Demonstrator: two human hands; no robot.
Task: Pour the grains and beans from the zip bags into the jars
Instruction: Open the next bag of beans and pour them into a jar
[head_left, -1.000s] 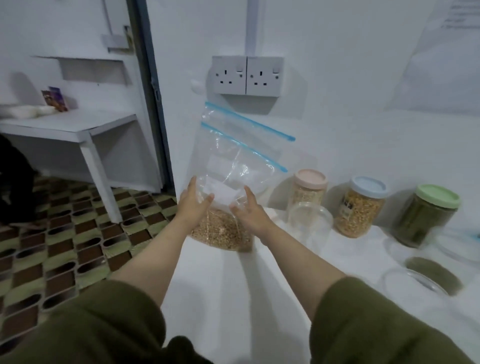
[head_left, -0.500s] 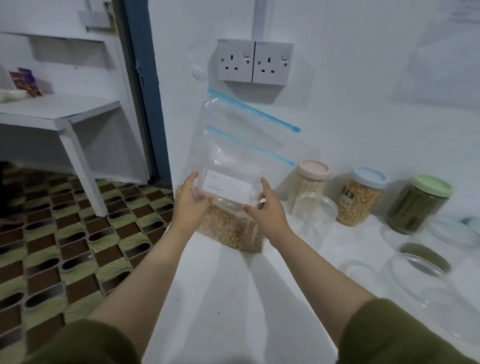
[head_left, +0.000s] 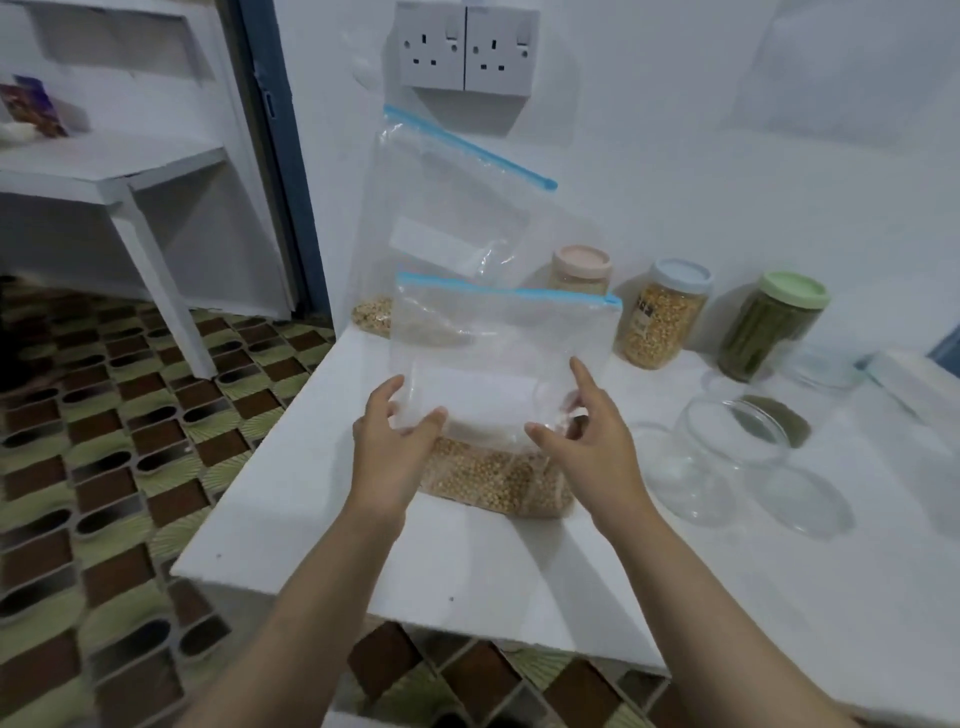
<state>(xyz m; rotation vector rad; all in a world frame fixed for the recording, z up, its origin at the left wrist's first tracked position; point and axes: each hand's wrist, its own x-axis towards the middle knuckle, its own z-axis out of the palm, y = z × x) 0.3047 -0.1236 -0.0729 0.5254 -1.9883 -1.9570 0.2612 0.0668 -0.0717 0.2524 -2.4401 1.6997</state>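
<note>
While front bag (head_left: 498, 374) stands on table (head_left: 322, 499), zip closed, beans at bottom: left hand (head_left: 387, 447) pinches its lower left edge; right hand (head_left: 587, 441) spread, fingers touching right side. Risk: loose hold lets bag topple. Open jar (head_left: 727, 457) near right.

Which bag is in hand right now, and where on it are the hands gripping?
The front zip bag of yellowish beans. The left hand pinches its left edge at mid-height, just above the beans. The right hand only touches the right side with loosely spread fingers.
</note>
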